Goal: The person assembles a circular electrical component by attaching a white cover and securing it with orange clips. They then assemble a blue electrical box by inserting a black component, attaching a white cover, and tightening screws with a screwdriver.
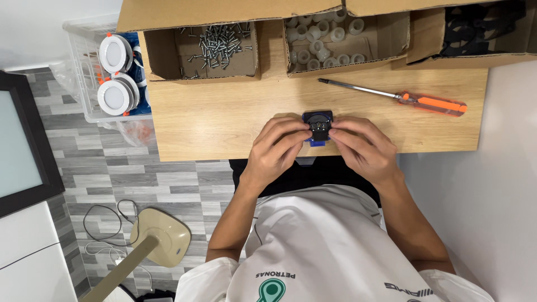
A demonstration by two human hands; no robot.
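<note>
Right now I'm pinching a small blue-and-black part between both hands, left hand and right hand curled in on either side of it, just above the near edge of the wooden counter. Orange-handled screwdriver is lying to the right; cardboard boxes of screws and white rings sitting behind
</note>
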